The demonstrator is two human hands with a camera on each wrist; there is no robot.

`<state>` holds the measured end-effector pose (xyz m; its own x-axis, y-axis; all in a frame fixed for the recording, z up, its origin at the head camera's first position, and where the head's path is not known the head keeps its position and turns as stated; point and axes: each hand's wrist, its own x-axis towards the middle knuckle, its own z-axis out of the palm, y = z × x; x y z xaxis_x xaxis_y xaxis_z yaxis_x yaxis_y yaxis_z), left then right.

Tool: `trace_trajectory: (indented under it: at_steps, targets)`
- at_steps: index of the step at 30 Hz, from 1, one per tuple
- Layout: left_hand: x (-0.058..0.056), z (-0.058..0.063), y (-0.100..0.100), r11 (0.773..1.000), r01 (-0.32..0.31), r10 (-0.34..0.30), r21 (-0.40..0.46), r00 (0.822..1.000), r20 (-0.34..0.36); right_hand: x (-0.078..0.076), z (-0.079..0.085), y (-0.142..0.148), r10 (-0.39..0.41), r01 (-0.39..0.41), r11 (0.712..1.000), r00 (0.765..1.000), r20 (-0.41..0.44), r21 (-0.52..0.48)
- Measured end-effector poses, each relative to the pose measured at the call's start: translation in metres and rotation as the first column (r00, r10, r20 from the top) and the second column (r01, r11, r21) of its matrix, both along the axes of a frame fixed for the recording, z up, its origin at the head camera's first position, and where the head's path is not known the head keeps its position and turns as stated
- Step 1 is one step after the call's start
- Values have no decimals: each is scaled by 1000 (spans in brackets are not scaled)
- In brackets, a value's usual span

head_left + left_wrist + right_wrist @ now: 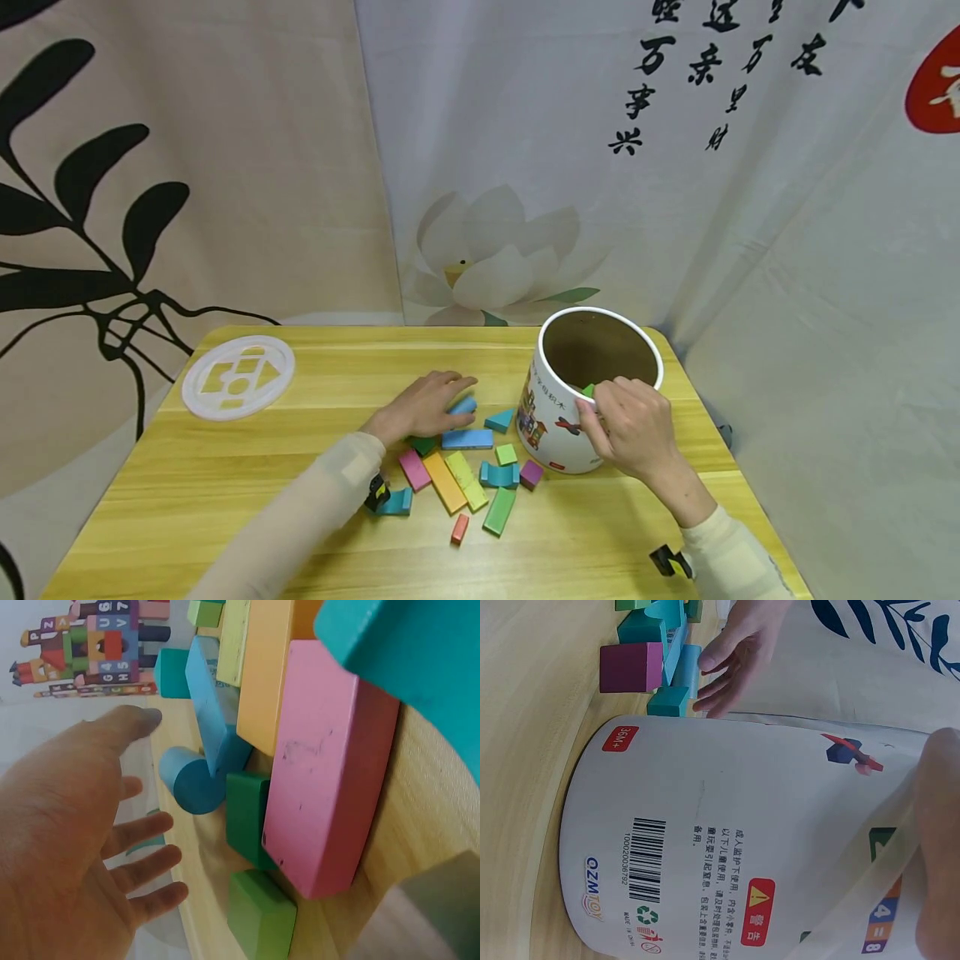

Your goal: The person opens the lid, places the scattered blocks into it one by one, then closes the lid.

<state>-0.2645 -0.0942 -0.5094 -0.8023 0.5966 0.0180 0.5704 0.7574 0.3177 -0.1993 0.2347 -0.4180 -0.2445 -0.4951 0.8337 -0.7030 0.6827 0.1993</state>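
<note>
My left hand (pixel 429 406) reaches over the far side of the block pile, palm down and fingers extended. In the left wrist view, its spread fingers (pixel 154 859) hover beside a blue cylinder (pixel 191 780). Next to that cylinder lie a long blue block (pixel 467 439) and a dark green block (pixel 249 817). My right hand (pixel 633 425) grips the near rim of a white printed bucket (pixel 558 433), thumb outside and the other fingers curled over the edge. A bit of green (pixel 588 390) shows inside the rim by this hand; the bucket's bottom is hidden.
Several loose blocks lie mid-table, among them an orange block (pixel 445 483), a pink block (pixel 415 470), a green block (pixel 498 511) and a small red block (pixel 460 529). A white disc with cut-out shapes (pixel 197 392) lies at the far left. Printed curtains hang behind the table.
</note>
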Motion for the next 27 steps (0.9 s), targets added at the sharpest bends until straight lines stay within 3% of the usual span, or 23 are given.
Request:
trace_trajectory:
  at_steps: [16,27]
  targets:
    - [-1,-4,7,1000,23,-23,-3,999,32,1,2,-1,1,-1,1000,1000,2,-1]
    - [-4,-7,9,999,31,-32,41,999,34,1,2,-1,-3,3,1000,1000,-1,-1]
